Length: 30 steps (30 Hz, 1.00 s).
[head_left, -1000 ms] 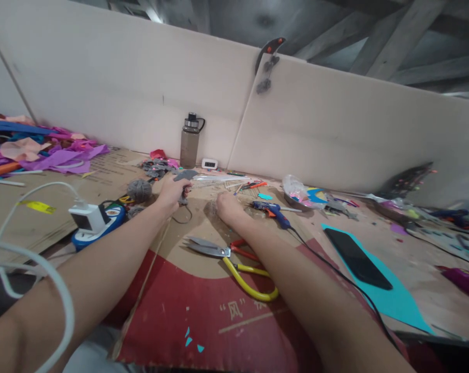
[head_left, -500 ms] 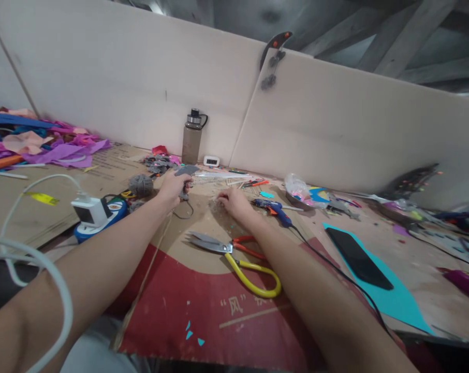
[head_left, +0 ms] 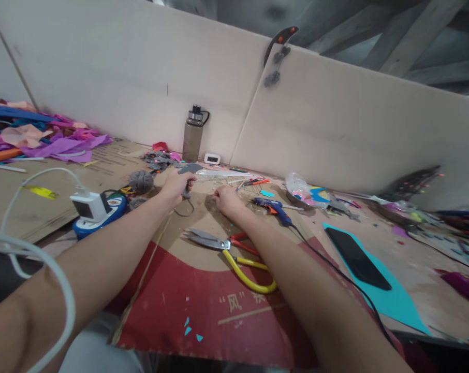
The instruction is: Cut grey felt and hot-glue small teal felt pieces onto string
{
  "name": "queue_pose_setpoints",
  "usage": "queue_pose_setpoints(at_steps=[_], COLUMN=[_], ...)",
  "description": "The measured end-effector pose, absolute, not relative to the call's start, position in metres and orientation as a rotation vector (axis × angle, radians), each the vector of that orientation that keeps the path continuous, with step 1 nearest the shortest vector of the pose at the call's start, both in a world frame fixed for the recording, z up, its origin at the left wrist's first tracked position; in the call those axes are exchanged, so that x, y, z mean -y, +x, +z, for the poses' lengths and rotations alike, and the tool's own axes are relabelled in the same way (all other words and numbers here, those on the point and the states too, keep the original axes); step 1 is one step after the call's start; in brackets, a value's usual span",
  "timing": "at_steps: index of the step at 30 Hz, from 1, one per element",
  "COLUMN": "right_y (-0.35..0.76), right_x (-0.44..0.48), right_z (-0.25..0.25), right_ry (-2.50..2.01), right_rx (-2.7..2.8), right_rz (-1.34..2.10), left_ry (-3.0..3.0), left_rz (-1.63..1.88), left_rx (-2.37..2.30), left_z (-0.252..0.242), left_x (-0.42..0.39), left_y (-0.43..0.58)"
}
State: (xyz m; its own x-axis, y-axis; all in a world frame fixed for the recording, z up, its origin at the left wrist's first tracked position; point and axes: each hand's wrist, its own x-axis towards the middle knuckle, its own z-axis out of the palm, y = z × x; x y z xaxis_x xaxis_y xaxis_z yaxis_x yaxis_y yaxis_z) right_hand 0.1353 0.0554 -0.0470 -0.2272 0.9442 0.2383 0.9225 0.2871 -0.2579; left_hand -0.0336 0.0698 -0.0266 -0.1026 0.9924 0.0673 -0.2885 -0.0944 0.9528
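My left hand [head_left: 177, 185] is closed around a flat grey felt piece [head_left: 190, 168], part of which sticks out above the fingers. Below that hand a strand of grey yarn [head_left: 188, 213] curls on the cardboard. To its left sits a ball of grey yarn [head_left: 141, 181]. My right hand [head_left: 227, 201] is low over the cardboard, fingertips pressed together; whatever is between them is too small to make out. Nearer to me, scissors [head_left: 224, 244] with one red and one yellow handle lie with blades apart, partly under my right forearm. A blue glue gun [head_left: 275, 208] lies right of my right hand.
A bottle [head_left: 193, 135] and a small white clock [head_left: 212, 158] stand by the partition. At left are a power strip [head_left: 118, 204] with a white charger [head_left: 87, 206] and coloured scraps [head_left: 63, 145]. A phone [head_left: 356, 256] rests on turquoise sheet [head_left: 405, 305] at right.
My right hand has shifted slightly left over the cardboard, its fingers still pinched. My left hand still holds the grey felt piece, slightly farther right. The view has tilted a little.
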Motion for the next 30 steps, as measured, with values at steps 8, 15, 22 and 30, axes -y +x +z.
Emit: queue_pose_setpoints(at_steps=[8,15,22,30], right_y=[0.152,0.148,0.151,0.171], right_x=[-0.06,-0.058,-0.062,-0.049], right_z=[-0.044,-0.044,-0.045,-0.034], right_ry=[-1.786,-1.68,-1.827,-1.677], right_rx=[2.041,2.276,2.107,2.168], right_rz=[0.081,0.067,0.069,0.157], left_ry=[0.996,0.998,0.998,0.99], left_rz=[1.465,1.463,1.455,1.464], left_rx=[-1.014,-1.009,-1.01,-1.002], left_z=[-0.025,-0.025,-0.024,-0.023], left_x=[-0.071,-0.071,-0.07,-0.07], left_y=[-0.038,-0.036,-0.036,-0.037])
